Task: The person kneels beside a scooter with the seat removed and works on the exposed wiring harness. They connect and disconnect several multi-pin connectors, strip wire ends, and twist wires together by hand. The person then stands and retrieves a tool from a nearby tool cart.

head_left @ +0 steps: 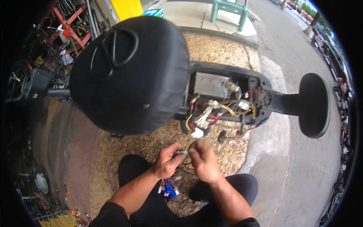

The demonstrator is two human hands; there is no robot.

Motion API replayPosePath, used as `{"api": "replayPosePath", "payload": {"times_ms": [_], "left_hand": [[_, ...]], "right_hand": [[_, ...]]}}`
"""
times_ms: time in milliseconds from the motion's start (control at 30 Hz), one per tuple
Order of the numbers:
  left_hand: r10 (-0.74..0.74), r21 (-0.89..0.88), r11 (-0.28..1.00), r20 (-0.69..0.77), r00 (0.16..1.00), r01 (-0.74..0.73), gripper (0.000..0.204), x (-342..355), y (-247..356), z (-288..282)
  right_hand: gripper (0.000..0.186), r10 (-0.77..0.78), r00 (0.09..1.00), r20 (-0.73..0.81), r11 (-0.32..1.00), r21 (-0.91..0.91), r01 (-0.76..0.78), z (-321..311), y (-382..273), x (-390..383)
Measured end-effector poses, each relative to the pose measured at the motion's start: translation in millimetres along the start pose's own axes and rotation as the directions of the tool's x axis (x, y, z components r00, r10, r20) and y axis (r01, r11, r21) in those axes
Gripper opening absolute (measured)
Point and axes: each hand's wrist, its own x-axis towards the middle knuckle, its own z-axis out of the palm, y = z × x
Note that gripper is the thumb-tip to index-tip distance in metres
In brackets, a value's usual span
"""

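Note:
My left hand [168,160] and my right hand [204,160] meet in front of my knees, both pinching a small pale wire connector [183,152]. Dark wires [186,170] hang beneath it. Just ahead lies the open compartment of a scooter, with a silver metal controller box [211,85] inside and a tangle of coloured wires with white plugs [206,115] spilling over its near side. A black padded seat [132,75] stands left of the compartment. Below my hands, a blue connector with several wires [170,192] lies between my legs.
A black backrest pad [314,106] juts out on the right. Behind the scooter are a green stool [229,11] and a yellow panel [126,8]. Red shelving [70,24] with cluttered parts fills the upper left. Pebbled ground [109,166] lies beneath, with grey pavement [310,162] at right.

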Motion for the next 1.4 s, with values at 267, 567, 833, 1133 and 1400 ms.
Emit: {"api": "replayPosePath", "payload": {"times_ms": [267,567,833,1133,1400], "left_hand": [[0.046,0.133,0.990,-0.034,0.998,-0.041,0.013,5,-4,3],[0.027,0.098,0.995,0.064,0.998,-0.033,0.013,6,-4,0],[0.024,0.170,0.985,-0.002,1.000,-0.023,0.022,9,-1,-1],[0.154,0.221,0.965,-0.050,0.987,-0.139,0.019,7,0,3],[0.281,0.376,0.890,-0.005,0.960,-0.259,0.015,6,3,2]], "right_hand": [[0.007,-0.222,0.973,-0.065,0.940,-0.279,0.195,7,0,-4],[0.012,-0.017,1.000,-0.026,0.989,0.145,0.021,4,20,-1],[0.007,-0.342,0.923,-0.176,0.937,-0.144,0.320,10,13,-3],[0.008,-0.361,0.911,-0.201,0.915,-0.263,0.305,12,12,-3],[0.023,-0.362,0.932,-0.025,0.872,-0.363,0.329,2,11,-1]]}}
